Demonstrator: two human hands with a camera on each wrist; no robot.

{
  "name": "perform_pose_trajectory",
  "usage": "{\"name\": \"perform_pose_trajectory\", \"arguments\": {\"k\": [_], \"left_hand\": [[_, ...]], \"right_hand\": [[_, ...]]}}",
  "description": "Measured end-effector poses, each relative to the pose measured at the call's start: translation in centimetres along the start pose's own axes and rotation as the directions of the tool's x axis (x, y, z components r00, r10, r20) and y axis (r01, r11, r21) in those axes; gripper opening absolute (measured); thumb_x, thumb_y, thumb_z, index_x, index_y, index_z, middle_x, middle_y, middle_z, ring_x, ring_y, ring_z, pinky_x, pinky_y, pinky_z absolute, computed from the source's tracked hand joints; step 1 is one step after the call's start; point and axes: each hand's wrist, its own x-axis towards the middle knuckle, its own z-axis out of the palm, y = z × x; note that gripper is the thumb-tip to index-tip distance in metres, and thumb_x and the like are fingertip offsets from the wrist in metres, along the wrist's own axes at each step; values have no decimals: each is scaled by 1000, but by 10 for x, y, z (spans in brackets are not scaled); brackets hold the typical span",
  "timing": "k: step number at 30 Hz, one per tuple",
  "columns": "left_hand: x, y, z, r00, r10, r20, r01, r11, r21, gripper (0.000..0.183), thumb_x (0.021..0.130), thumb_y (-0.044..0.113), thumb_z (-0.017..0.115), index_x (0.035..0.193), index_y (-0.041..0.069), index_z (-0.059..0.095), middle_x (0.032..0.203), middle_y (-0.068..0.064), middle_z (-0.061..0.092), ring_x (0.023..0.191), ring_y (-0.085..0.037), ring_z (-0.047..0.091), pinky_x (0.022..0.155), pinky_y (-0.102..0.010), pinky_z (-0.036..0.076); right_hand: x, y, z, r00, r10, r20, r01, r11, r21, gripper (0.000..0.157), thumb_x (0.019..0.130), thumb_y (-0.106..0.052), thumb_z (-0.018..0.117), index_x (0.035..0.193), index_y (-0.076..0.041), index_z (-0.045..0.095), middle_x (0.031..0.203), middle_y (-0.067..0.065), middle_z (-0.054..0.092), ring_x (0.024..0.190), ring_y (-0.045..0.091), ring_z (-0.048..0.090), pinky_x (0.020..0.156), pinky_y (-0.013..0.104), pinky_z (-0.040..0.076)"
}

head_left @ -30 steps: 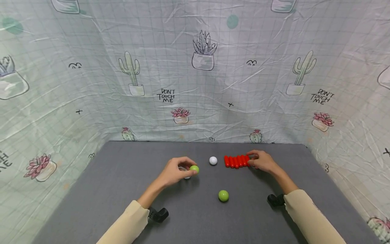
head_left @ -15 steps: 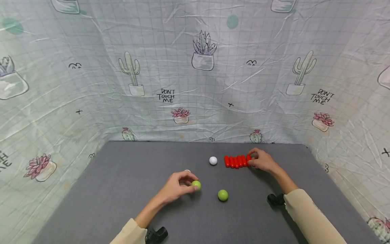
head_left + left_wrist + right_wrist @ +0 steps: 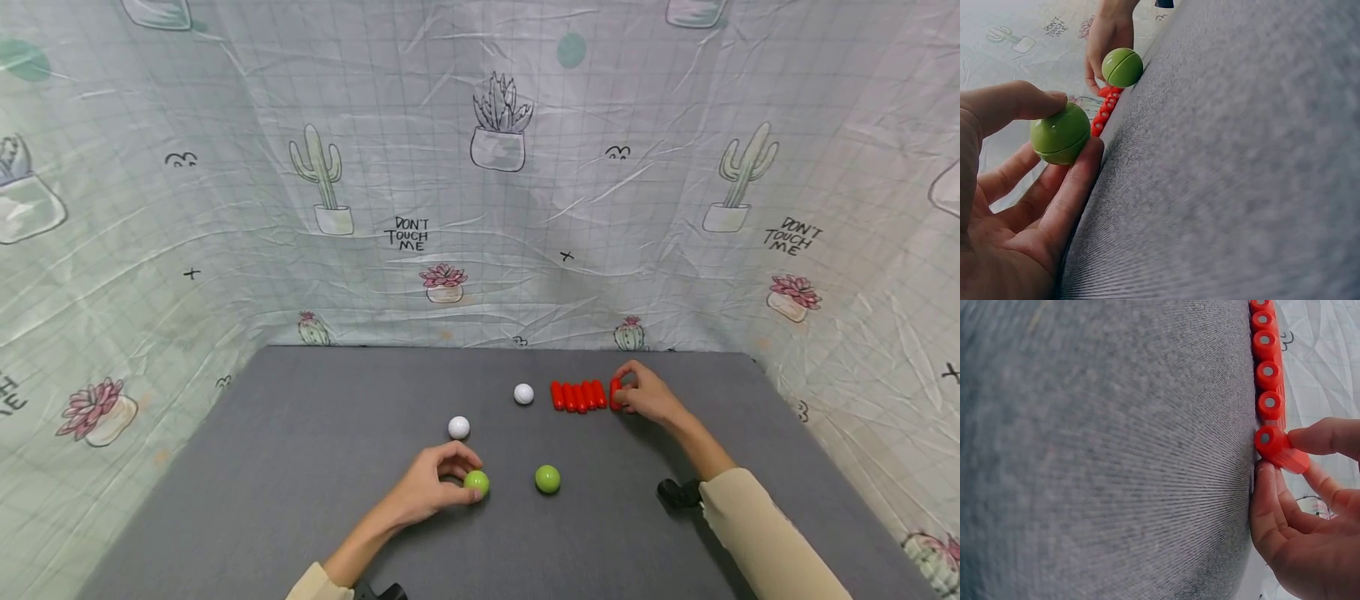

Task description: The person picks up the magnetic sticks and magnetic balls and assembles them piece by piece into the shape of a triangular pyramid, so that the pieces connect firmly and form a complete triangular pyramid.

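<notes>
In the head view, the left hand [image 3: 431, 485] is pinching a green ball [image 3: 477, 483] between thumb and fingers over the grey table [image 3: 315, 433], with a second green ball [image 3: 547, 479] lying near it and a white ball [image 3: 459, 427] sitting just beyond the knuckles; another white ball [image 3: 523, 394] is resting near the row of red pieces [image 3: 579, 397]. A careless knuckle could be sending the nearer white ball rolling, since nothing visible is penning it in. The right hand [image 3: 647, 394] is gripping one red piece [image 3: 616, 395] by its end of the row, a slim gap parting it from the rest. The printed backdrop [image 3: 660, 283] is showing "DON'T TOUCH ME" twice. In the left wrist view, the thumb is pressing the top of the held ball while fingertips are supporting it below; its smooth, round surface could be slipping out if that pressure weakens. The same lettering is appearing small behind. In the right wrist view, thumb and fingers are clamping the red piece, which is slanting; a sideways nudge could be knocking its neighbour askew. No brand or label is showing legibly there.
</notes>
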Motion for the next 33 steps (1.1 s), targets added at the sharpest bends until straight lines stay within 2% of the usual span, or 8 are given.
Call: {"name": "perform_pose_trajectory", "arguments": {"k": [5, 12, 19, 25, 29, 33], "left_hand": [[-4, -3, 0, 1000, 24, 11, -25, 1000, 10, 33, 82, 10, 83, 110, -3, 70, 97, -23, 72, 82, -4, 67, 75, -18, 53], [-7, -4, 2, 998, 55, 9, -55, 998, 22, 30, 80, 8, 83, 106, -1, 71, 92, -24, 72, 80, -5, 67, 73, -18, 53], [-6, -4, 1, 1000, 6, 12, -6, 1000, 6, 29, 81, 10, 83, 106, 4, 72, 93, -17, 72, 80, -5, 67, 65, -19, 55], [-7, -4, 0, 1000, 7, 22, -7, 1000, -7, 30, 81, 11, 83, 107, 2, 71, 94, -18, 72, 80, -5, 66, 64, -18, 54], [-7, -4, 0, 1000, 12, 21, -12, 1000, -12, 29, 81, 10, 83, 107, 3, 71, 94, -19, 71, 80, -5, 66, 63, -18, 53], [-6, -5, -1, 1000, 13, 25, -12, 1000, -24, 29, 81, 9, 83, 107, 2, 71, 94, -19, 71, 80, -5, 65, 63, -17, 53]], "right_hand": [[-2, 1, 1, 1000, 1, 1, -1, 1000, 27, 37, 96, -5, 60, 129, 4, 47, 96, 17, 70, 82, 18, 65, 74, 30, 57], [-14, -5, 4, 1000, -27, 15, 26, 999, 37, 38, 96, -5, 60, 130, 2, 47, 90, 14, 65, 80, 19, 63, 74, 32, 58], [-26, -11, 8, 999, -44, 9, 44, 999, 16, 36, 94, -3, 60, 129, -1, 51, 91, 13, 63, 77, 23, 62, 70, 35, 57], [-39, -23, 16, 992, -123, 41, 121, 992, 29, 35, 92, -1, 63, 126, -1, 54, 99, 17, 64, 77, 22, 63, 70, 38, 58], [-46, -33, 23, 977, -205, 65, 203, 979, 37, 34, 92, -1, 64, 125, -1, 55, 99, 17, 63, 79, 21, 63, 71, 39, 59], [-51, -45, 31, 964, -246, 106, 243, 969, 40, 32, 91, 0, 63, 123, -3, 57, 102, 17, 63, 82, 20, 64, 71, 38, 58]]}}
